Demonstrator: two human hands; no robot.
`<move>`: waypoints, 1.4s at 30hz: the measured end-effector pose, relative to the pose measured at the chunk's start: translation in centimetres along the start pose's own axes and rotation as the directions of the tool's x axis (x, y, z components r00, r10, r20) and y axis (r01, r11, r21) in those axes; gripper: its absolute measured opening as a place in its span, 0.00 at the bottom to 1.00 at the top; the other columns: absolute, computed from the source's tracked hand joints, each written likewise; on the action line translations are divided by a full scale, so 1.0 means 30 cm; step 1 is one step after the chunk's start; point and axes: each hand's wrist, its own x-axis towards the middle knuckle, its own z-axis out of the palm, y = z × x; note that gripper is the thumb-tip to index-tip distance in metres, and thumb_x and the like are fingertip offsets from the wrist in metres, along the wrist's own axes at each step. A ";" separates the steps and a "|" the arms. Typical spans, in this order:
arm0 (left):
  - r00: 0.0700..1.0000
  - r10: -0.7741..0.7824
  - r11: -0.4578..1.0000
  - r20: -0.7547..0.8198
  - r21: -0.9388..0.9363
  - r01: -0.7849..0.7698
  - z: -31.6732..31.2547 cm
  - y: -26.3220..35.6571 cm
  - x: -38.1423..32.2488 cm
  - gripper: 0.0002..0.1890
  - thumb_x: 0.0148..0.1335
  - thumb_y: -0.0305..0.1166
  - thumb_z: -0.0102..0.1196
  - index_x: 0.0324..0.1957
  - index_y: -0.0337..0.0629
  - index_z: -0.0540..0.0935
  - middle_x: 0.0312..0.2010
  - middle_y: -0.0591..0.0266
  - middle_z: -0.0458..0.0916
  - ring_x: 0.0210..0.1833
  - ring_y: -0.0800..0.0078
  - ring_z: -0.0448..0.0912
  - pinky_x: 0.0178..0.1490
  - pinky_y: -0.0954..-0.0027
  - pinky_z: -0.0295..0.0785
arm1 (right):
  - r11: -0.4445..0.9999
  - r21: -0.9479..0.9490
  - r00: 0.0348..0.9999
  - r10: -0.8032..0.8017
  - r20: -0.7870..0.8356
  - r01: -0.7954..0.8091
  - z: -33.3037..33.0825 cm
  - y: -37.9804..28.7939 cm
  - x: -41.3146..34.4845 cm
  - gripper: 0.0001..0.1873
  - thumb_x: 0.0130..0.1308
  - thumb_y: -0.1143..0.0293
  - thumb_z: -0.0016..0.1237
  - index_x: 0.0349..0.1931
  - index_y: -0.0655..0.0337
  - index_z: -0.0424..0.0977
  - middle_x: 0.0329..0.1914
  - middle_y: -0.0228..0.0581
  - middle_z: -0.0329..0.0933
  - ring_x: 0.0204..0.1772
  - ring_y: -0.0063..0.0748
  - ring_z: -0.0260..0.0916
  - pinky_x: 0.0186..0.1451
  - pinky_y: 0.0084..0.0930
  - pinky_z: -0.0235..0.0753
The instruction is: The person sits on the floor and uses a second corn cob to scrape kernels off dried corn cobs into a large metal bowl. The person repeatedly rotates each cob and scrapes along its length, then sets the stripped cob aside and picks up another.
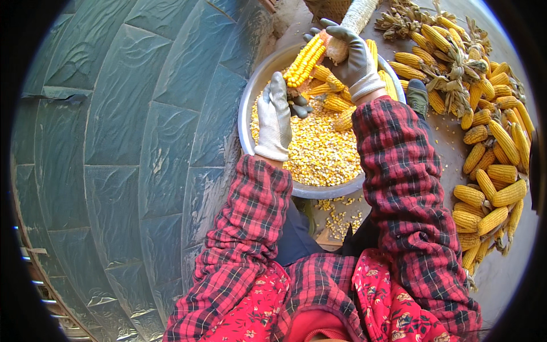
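My left hand (pixel 275 113), in a grey-coated white knit glove, supports the lower end of a partly shelled corn ear (pixel 305 60). Yellow kernels still cover its near face. My right hand (pixel 359 57), gloved alike, is closed around a bare, pinkish corn cob (pixel 336 49) that meets the ear's upper end. A pale rough cylinder (pixel 360 16) extends beyond that hand; whether it joins the cob cannot be told. Both hands are over a wide metal basin (pixel 244 115), which holds loose corn kernels (pixel 322 156) and several ears (pixel 336 102).
Many corn ears (pixel 504 141), some tied by dried husks (pixel 459 70), lie on the floor at right. My shoe (pixel 417 96) is beside the basin. Spilled kernels (pixel 342 218) dot the floor. A green sheet-covered surface (pixel 115 141) spans the left. A woven basket (pixel 327 9) stands beyond.
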 end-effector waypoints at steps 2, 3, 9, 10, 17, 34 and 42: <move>0.998 0.037 0.999 -0.041 -0.030 -0.038 -0.023 0.018 0.013 0.26 0.66 0.52 0.42 0.47 0.36 0.74 0.25 0.62 0.73 0.20 0.78 0.72 0.33 0.70 0.79 | 0.996 0.080 0.988 0.029 0.151 -0.041 0.001 0.015 0.005 0.19 0.57 0.71 0.50 0.50 0.64 0.67 0.45 0.47 0.75 0.50 0.43 0.74 0.56 0.39 0.73; 0.997 0.037 0.996 -0.075 -0.073 -0.042 -0.036 0.023 0.021 0.25 0.66 0.51 0.44 0.45 0.36 0.74 0.26 0.61 0.74 0.21 0.77 0.73 0.34 0.68 0.79 | 0.986 0.144 0.965 0.047 0.259 -0.086 -0.002 0.023 0.005 0.18 0.57 0.71 0.50 0.49 0.63 0.67 0.43 0.46 0.76 0.48 0.43 0.75 0.54 0.38 0.74; 0.998 -0.014 0.987 0.058 -0.157 0.023 -0.058 0.008 0.034 0.24 0.67 0.42 0.42 0.56 0.32 0.69 0.41 0.57 0.77 0.35 0.72 0.78 0.44 0.72 0.75 | 0.998 0.028 0.996 -0.059 -0.071 0.061 0.026 0.047 0.018 0.16 0.57 0.69 0.49 0.45 0.63 0.68 0.39 0.48 0.76 0.44 0.46 0.75 0.52 0.42 0.75; 0.995 0.047 0.989 0.083 -0.144 -0.035 -0.055 0.005 0.027 0.23 0.67 0.41 0.42 0.56 0.32 0.68 0.42 0.57 0.76 0.36 0.72 0.78 0.44 0.72 0.74 | 0.998 0.058 0.994 -0.014 -0.107 0.020 0.023 0.035 0.012 0.19 0.56 0.72 0.50 0.49 0.65 0.67 0.49 0.50 0.73 0.51 0.48 0.72 0.60 0.47 0.69; 0.949 0.110 0.949 0.296 -0.315 -0.012 -0.062 0.034 0.019 0.17 0.64 0.32 0.43 0.52 0.34 0.70 0.40 0.57 0.78 0.39 0.72 0.80 0.48 0.71 0.75 | 1.000 0.003 0.999 -0.023 -0.048 0.023 0.016 -0.058 -0.004 0.17 0.56 0.75 0.48 0.47 0.67 0.69 0.48 0.50 0.74 0.57 0.49 0.69 0.64 0.45 0.66; 0.973 -0.031 0.824 0.228 -0.546 0.155 -0.009 -0.001 0.034 0.14 0.65 0.37 0.50 0.42 0.35 0.75 0.27 0.60 0.76 0.24 0.76 0.77 0.33 0.71 0.80 | 0.997 -0.074 0.993 -0.013 -0.119 0.004 0.039 -0.113 -0.045 0.14 0.57 0.72 0.49 0.44 0.63 0.68 0.43 0.46 0.74 0.51 0.49 0.72 0.57 0.48 0.72; 0.950 0.052 0.864 0.307 -0.491 0.111 -0.004 0.046 0.037 0.21 0.65 0.45 0.49 0.46 0.35 0.73 0.31 0.59 0.76 0.31 0.72 0.78 0.37 0.71 0.78 | 0.996 -0.070 0.996 -0.064 -0.069 0.059 0.053 -0.140 -0.059 0.15 0.57 0.73 0.49 0.45 0.63 0.67 0.46 0.46 0.73 0.54 0.49 0.71 0.57 0.47 0.72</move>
